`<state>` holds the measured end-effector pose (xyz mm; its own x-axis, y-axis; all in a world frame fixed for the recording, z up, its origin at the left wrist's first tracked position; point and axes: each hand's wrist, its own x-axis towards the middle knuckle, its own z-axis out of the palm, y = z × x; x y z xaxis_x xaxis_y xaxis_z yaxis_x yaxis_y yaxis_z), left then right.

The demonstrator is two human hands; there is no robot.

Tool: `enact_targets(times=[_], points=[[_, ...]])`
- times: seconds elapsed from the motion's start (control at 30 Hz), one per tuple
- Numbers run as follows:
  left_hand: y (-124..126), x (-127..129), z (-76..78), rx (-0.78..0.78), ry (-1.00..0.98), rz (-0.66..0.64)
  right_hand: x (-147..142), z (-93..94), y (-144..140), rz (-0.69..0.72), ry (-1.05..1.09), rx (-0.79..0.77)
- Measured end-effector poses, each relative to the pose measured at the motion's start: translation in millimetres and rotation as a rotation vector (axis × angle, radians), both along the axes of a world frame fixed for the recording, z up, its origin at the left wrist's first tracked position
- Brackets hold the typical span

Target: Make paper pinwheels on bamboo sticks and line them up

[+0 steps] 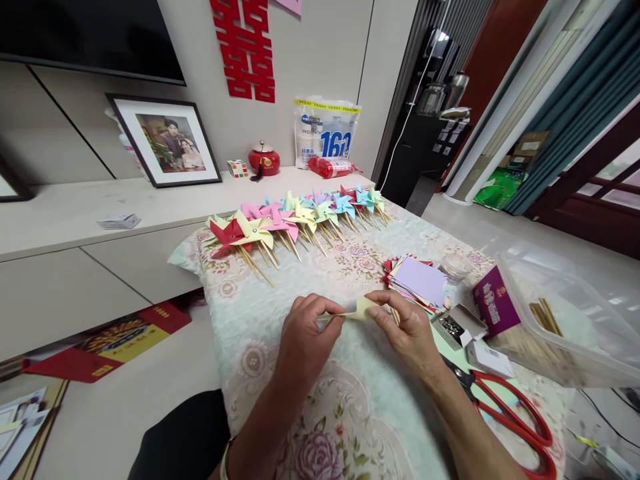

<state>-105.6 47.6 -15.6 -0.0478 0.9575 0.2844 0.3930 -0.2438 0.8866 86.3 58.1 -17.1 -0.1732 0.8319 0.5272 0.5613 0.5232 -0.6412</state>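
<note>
Two hands, thin, bent yellow paper

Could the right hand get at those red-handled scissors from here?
Probably yes: the red-handled scissors lie beside the right forearm with their handles uncovered, though the right hand would first need to release the pale yellow paper.

Near the back edge of the white cabinet stands a black-framed photograph; to its right sit a multicoloured puzzle cube and a round red lidded pot. Towards the right end, a red plastic packet lies before a clear plastic bag.
</note>
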Motion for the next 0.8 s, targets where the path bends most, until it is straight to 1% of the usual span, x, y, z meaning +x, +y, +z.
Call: enact_targets(times=[0.1,0.2,0.27,0.33,0.4,0.5,0.57,0.67,0.8], points=[[-2.4,-1.6,2.7,0.063,0.021,0.004,0.7,-0.7,0.4,0.035,-0.023,0.073],[-5.7,-4.9,6.4,0.194,0.058,-0.017,-1.3,1.6,0.5,0.043,-0.030,0.172],[-7.0,-8.3,7.0,0.285,0.128,-0.036,-2.4,3.5,0.8,0.077,-0.050,0.222],[-6.8,-12.3,4.3,0.333,0.224,-0.073,-2.2,4.1,1.5,0.123,-0.114,0.216],[-5.5,-15.9,-1.5,0.312,0.335,-0.147,-0.8,2.8,2.4,0.169,-0.208,0.140],[-3.3,-18.5,-12.6,0.170,0.502,-0.260,1.6,-1.1,3.3,0.223,-0.326,-0.017],[-2.6,-18.4,-18.3,0.088,0.558,-0.288,2.6,-3.3,3.3,0.244,-0.360,-0.101],[-2.6,-17.2,-21.6,0.032,0.541,-0.279,3.0,-4.6,2.7,0.244,-0.370,-0.218],[-1.4,-15.1,-20.8,-0.051,0.483,-0.248,2.4,-5.5,2.9,0.200,-0.359,-0.344]])
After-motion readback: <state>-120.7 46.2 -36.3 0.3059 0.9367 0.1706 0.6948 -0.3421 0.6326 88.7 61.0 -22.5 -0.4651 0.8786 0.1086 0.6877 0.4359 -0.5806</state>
